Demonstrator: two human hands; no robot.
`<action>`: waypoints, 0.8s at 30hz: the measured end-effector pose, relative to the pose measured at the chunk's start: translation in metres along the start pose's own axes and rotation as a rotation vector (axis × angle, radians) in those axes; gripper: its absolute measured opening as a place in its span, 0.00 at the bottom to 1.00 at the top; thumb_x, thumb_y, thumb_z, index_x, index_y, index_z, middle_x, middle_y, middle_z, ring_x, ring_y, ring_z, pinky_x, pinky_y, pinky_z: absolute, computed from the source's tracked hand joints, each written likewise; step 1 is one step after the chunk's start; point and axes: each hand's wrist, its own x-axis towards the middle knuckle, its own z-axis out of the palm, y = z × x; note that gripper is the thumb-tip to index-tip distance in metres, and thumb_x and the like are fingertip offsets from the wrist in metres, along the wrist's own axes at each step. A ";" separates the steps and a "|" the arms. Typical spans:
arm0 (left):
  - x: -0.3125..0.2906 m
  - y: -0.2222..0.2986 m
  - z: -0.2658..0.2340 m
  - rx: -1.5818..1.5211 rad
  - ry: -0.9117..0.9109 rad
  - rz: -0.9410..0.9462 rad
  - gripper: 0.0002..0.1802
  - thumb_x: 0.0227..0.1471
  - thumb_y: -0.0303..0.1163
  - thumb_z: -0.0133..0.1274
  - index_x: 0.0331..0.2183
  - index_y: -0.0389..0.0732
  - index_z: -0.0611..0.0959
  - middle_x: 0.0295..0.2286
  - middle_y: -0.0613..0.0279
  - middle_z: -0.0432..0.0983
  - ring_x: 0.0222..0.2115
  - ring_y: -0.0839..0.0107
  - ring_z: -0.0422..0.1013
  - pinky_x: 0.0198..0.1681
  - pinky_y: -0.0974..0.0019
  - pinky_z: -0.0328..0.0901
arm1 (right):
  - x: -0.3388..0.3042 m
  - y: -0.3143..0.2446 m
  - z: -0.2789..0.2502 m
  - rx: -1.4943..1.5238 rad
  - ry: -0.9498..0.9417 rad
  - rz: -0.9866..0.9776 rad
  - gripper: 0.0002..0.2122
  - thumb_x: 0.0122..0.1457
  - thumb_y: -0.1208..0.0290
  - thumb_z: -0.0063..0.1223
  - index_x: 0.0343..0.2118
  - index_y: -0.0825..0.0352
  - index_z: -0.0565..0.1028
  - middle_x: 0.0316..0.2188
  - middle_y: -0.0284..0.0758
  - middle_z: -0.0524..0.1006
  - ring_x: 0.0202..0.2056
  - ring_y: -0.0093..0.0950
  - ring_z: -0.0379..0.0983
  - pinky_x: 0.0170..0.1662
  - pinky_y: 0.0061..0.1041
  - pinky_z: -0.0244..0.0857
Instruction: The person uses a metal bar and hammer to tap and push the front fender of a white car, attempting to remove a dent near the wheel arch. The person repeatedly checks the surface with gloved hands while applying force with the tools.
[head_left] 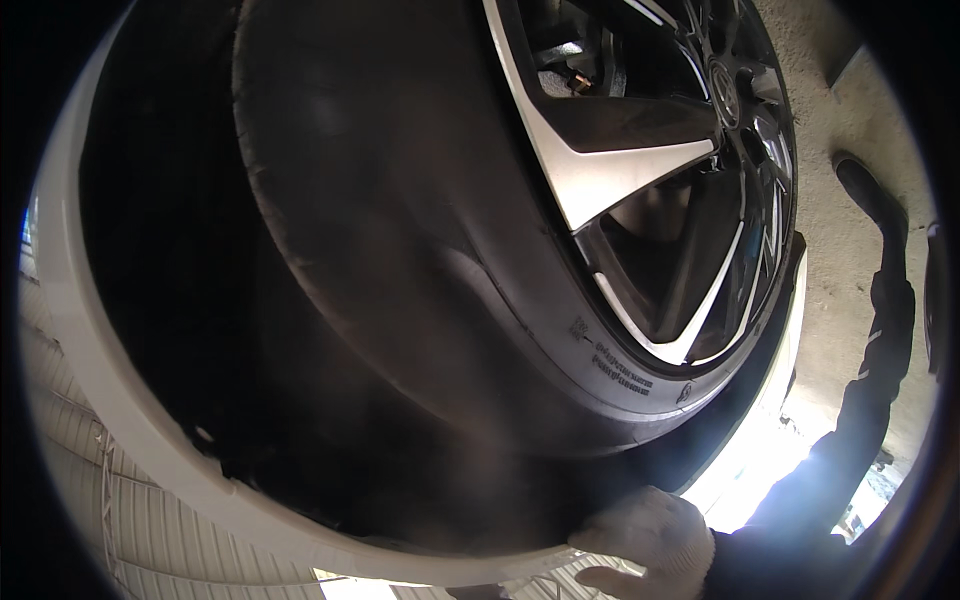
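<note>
Black and close to my lens, the tyre (380, 200) fills the middle of the head view, tilted, with raised lettering low on its sidewall. Around it curves the white wheel arch edge (150, 410), with the dark wheel well (160, 260) between the two. At upper right I see the wheel rim (640, 165) seated in the tyre — black spokes with bright silver faces — and its hub cap (726, 95).

At the bottom, right of centre, a pale-gloved right hand (650, 540) meets the arch edge, half curled with its fingers (622, 525) parted; I cannot tell whether it truly grips. A dark sleeve (755, 565) runs rightward from it. The left hand is out of view.

On the right, a dark-clothed leg (885, 340) ends in a dark shoe (865, 185) on the rough floor (825, 125). Pale corrugated roofing (165, 525) shows at lower left.
</note>
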 end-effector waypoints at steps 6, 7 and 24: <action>-0.006 0.000 0.019 -0.059 0.047 -0.007 0.26 0.63 0.42 0.44 0.53 0.30 0.73 0.43 0.48 0.75 0.38 0.63 0.76 0.38 0.64 0.72 | 0.014 0.008 -0.007 -0.269 0.202 -0.198 0.15 0.46 0.71 0.72 0.40 0.59 0.85 0.35 0.32 0.83 0.34 0.30 0.79 0.37 0.30 0.72; -0.008 0.002 0.024 -0.074 0.058 -0.010 0.26 0.63 0.42 0.44 0.53 0.30 0.73 0.43 0.48 0.75 0.38 0.63 0.76 0.39 0.64 0.72 | 0.016 -0.007 -0.014 -0.207 0.210 -0.107 0.15 0.46 0.72 0.72 0.40 0.60 0.85 0.35 0.33 0.83 0.34 0.30 0.79 0.38 0.30 0.73; -0.010 0.095 0.086 -0.466 0.275 -0.653 0.45 0.60 0.56 0.40 0.65 0.29 0.61 0.60 0.36 0.61 0.60 0.47 0.61 0.60 0.48 0.61 | 0.012 0.009 -0.073 -0.325 0.015 0.321 0.16 0.68 0.62 0.50 0.44 0.73 0.79 0.36 0.37 0.82 0.39 0.25 0.76 0.49 0.26 0.68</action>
